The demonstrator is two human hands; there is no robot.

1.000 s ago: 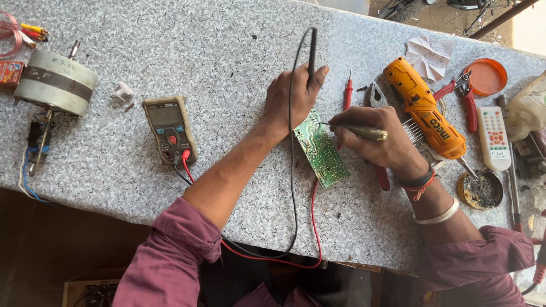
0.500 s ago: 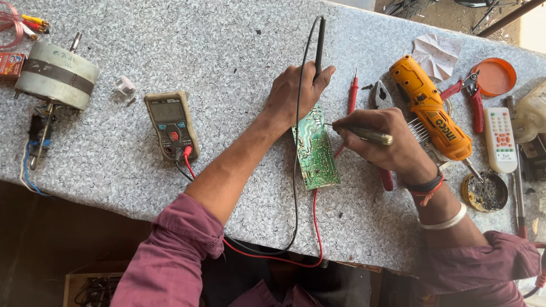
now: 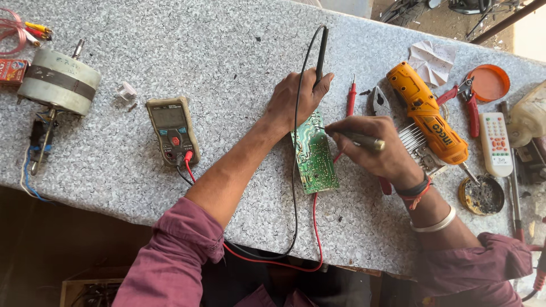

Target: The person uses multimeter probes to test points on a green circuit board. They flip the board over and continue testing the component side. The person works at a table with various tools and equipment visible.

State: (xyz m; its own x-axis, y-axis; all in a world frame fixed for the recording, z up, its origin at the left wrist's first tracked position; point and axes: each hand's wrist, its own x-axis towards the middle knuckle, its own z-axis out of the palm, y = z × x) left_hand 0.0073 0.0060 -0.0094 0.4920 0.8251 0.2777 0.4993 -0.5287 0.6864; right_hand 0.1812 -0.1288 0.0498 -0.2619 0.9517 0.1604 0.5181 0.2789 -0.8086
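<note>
Fingers of right hand (image 3: 372,150) pinch screwdriver (image 3: 358,138).

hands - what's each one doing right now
Left hand: closed on black probe, pressing on green circuit board.
Right hand: closed on a slim tool, tip on board.

Circuit board (image 3: 314,152) turned more upright under left hand (image 3: 296,99); right hand (image 3: 372,149) tool tip shifted onto it.

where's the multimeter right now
In the head view the multimeter lies flat on the grey speckled table, left of the left hand's forearm, with the round motor further left and the green circuit board off to its right.
</note>
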